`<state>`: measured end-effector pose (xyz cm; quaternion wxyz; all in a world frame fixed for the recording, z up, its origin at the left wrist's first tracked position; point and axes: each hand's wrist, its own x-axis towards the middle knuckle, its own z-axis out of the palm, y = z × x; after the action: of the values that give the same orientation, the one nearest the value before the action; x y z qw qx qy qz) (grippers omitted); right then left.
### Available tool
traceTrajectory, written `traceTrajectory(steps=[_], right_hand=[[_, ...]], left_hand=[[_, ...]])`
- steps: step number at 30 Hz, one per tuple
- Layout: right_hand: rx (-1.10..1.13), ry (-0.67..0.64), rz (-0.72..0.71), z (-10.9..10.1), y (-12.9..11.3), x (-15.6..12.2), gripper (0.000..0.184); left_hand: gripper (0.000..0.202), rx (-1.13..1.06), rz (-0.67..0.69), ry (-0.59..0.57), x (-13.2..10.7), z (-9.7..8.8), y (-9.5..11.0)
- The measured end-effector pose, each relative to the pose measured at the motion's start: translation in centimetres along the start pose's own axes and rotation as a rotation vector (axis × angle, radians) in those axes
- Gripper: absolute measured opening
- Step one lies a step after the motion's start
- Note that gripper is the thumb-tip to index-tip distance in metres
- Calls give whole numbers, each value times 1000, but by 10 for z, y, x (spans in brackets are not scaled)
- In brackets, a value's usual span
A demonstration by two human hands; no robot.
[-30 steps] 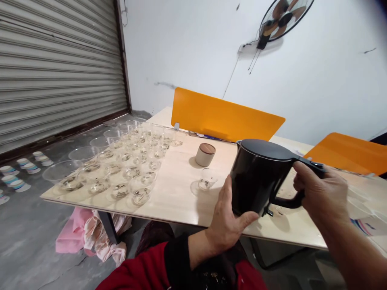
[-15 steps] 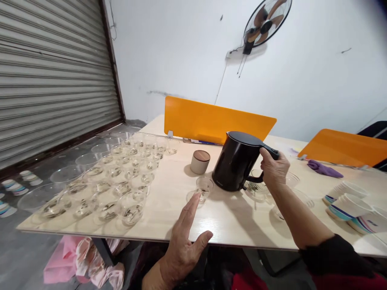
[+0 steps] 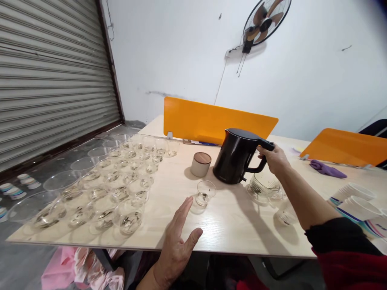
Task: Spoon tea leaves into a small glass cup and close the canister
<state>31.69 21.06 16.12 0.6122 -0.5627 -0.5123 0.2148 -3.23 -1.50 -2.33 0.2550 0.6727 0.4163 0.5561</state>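
Gripping the handle of a black kettle (image 3: 234, 157), the right hand (image 3: 273, 157) holds it upright on the table (image 3: 229, 225). Matte, with a flat lid, the kettle narrows toward the top. Nearer the body, the left hand (image 3: 178, 247) hovers open, fingers spread, just short of a small glass cup (image 3: 205, 192).

1. A plain workroom, more like a converted garage or shop unit than a home: a grey corrugated metal roller shutter (image 3: 51, 72) fills the left wall above a bare concrete floor (image 3: 27, 257).
2. Office-style fittings: a long pale wood-grain table (image 3: 229, 225) carries flat orange partition screens (image 3: 216, 121) along its far edge.
3. A round wall-mounted fan in a black wire cage (image 3: 266, 20) hangs on the scuffed white wall, its cables dangling.
4. Rows of small clear glass cups (image 3: 121, 181) crowd the table's left end; stacked paper cups (image 3: 356, 205) sit at its right edge.
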Motion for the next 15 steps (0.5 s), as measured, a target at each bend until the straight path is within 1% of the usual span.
traceTrajectory(steps=[4, 8, 12, 15], right_hand=[[-112, -20, 122, -13, -1, 14, 31], [-220, -16, 201, -17, -1, 29, 25], [-252, -18, 201, -12, 4, 41, 23], [-253, 17, 162, -7, 11, 45, 20]], left_hand=[[64, 12, 9, 3, 1, 2, -2], [60, 23, 2, -2, 3, 3, -5], [58, 20, -27, -24, 4, 4, -5], [58, 7, -49, -38, 4, 3, -5]])
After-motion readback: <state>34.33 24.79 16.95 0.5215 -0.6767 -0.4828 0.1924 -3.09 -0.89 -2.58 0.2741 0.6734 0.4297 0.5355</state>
